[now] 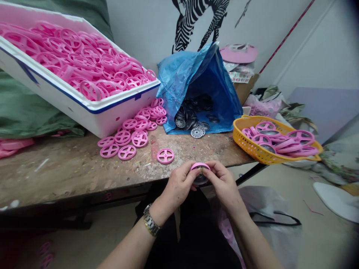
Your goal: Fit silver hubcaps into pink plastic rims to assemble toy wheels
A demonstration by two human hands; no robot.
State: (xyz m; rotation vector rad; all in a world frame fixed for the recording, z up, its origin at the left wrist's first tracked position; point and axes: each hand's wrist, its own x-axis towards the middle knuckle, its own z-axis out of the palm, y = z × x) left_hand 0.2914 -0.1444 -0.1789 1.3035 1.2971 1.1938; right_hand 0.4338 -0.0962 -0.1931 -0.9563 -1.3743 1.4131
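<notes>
Just off the table's front edge, both hands grip one small wheel [201, 179], a pink ring with a dark grey disc set in or against it. My left hand [179, 183] closes on its left side, and my right hand [221, 181] closes on its right. Both thumbs press on the disc's face, hiding part of it. Beyond the left hand, a single pink spoked ring [165, 156] lies flat on the table. A loose pile of pink rings [131, 136] spreads to its left. Grey discs [198, 132] spill from the mouth of a blue bag [179, 74].
A white foam box [98, 121] heaped with pink rings [84, 59] stands tilted at the left. On the table's [84, 175] right end sits a yellow basket [241, 138] holding pink wheels, some with grey discs. A translucent bag [277, 239] lies below, on the right.
</notes>
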